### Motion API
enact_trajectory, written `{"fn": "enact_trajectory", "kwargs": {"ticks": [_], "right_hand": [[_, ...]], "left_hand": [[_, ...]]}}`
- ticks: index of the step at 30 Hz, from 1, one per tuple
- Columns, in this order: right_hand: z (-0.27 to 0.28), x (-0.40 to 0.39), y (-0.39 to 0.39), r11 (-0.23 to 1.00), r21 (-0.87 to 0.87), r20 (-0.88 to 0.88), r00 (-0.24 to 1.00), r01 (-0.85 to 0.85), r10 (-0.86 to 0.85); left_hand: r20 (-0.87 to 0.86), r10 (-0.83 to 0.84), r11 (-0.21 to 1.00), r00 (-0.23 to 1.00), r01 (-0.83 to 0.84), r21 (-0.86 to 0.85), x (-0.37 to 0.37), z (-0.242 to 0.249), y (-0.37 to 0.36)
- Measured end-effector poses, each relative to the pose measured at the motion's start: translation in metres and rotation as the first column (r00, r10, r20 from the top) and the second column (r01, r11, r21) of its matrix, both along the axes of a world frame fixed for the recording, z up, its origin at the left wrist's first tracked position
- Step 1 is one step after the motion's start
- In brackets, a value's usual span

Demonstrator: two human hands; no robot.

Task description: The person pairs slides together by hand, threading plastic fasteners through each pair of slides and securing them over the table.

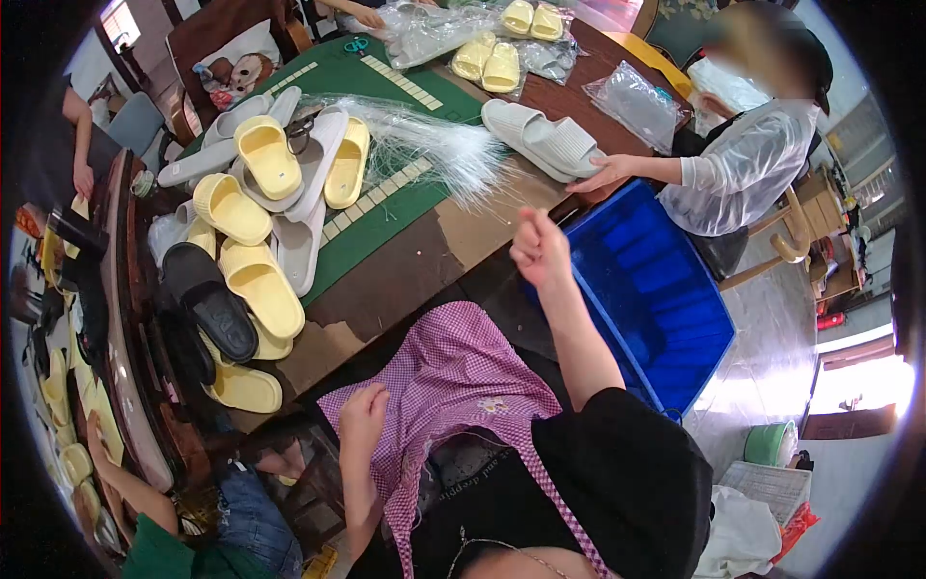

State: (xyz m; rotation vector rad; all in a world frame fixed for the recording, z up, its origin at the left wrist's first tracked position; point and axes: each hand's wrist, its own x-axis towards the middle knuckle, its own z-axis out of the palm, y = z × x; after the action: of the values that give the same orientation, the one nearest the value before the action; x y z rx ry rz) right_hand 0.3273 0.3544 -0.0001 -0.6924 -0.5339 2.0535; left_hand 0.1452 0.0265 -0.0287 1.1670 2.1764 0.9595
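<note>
My left hand [362, 417] is closed in front of the pink checked apron [453, 357]; I cannot make out anything in its fingers. My right hand [540, 249] is raised over the table edge, near the blue crate [656, 289], its fingers curled together. Whatever it may hold is too small to see. Beyond it, a co-worker's hand [603, 174] touches a pair of grey slippers [545, 135]. A bundle of thin clear plastic strands [434, 145] lies on the green mat [371, 227]. To the left are piled yellow slippers [260, 275], grey slippers [299, 241] and a black slipper [212, 299].
Clear bags [632, 101] and bagged yellow slippers [487, 63] lie at the table's far side. A seated co-worker [743, 154] is at the right, beyond the crate. Another person's arm [135, 492] reaches toward more slippers at the lower left. A green bucket [767, 442] stands on the floor.
</note>
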Motion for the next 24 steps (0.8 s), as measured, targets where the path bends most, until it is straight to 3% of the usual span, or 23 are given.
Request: {"fn": "enact_trajectory", "kwargs": {"ticks": [1, 4, 5, 6, 8, 9, 11, 15, 16, 19, 22, 24], "right_hand": [[-0.005, 0.005, 0.014, 0.999, 0.026, -0.043, 0.998, 0.038, -0.037], [-0.011, 0.024, 0.066, 0.955, 0.012, 0.14, 0.945, 0.297, -0.295], [-0.017, 0.032, 0.089, 0.949, 0.002, 0.142, 0.94, 0.314, -0.311], [-0.026, 0.04, 0.111, 0.928, 0.051, 0.185, 0.91, 0.368, -0.371], [-0.044, 0.052, 0.15, 0.863, 0.091, 0.257, 0.825, 0.498, -0.503], [-0.051, 0.057, 0.166, 0.862, 0.094, 0.252, 0.825, 0.499, -0.505], [-0.058, 0.062, 0.188, 0.761, 0.306, 0.394, 0.652, 0.572, -0.648], [-0.043, 0.043, 0.204, 0.792, 0.304, 0.581, 0.557, 0.529, -0.594], [-0.049, 0.041, 0.212, 0.795, 0.304, 0.577, 0.562, 0.525, -0.593], [-0.066, 0.04, 0.232, 0.924, 0.049, 0.509, 0.786, 0.38, -0.351], [-0.069, 0.036, 0.231, 0.855, 0.0, 0.477, 0.752, 0.518, -0.455], [-0.066, 0.043, 0.217, 0.86, -0.063, 0.378, 0.809, 0.507, -0.45]], "left_hand": [[0.01, -0.021, 0.999, 1.0, 0.022, -0.042, 0.005, 0.003, 0.005], [-0.061, -0.133, 0.99, 0.989, 0.13, -0.052, 0.014, -0.002, 0.012], [-0.114, -0.178, 0.975, 0.977, 0.159, -0.153, 0.016, -0.003, 0.012], [-0.114, -0.18, 0.975, 0.977, 0.162, -0.15, 0.017, -0.001, 0.013], [-0.064, -0.298, 0.904, 0.952, 0.26, -0.339, 0.019, 0.003, 0.014], [-0.069, -0.299, 0.906, 0.952, 0.26, -0.335, 0.019, 0.0, 0.013], [-0.064, -0.305, 0.884, 0.95, 0.258, -0.389, 0.019, -0.006, 0.009], [-0.084, -0.287, 0.867, 0.954, 0.221, -0.447, 0.022, -0.006, 0.004], [-0.065, -0.292, 0.859, 0.954, 0.232, -0.456, 0.022, -0.015, 0.001], [-0.048, -0.29, 0.851, 0.956, 0.235, -0.469, 0.023, -0.017, 0.0], [-0.045, -0.288, 0.849, 0.957, 0.233, -0.475, 0.023, -0.015, 0.004], [-0.037, -0.292, 0.844, 0.956, 0.239, -0.479, 0.021, -0.013, 0.004]]}}
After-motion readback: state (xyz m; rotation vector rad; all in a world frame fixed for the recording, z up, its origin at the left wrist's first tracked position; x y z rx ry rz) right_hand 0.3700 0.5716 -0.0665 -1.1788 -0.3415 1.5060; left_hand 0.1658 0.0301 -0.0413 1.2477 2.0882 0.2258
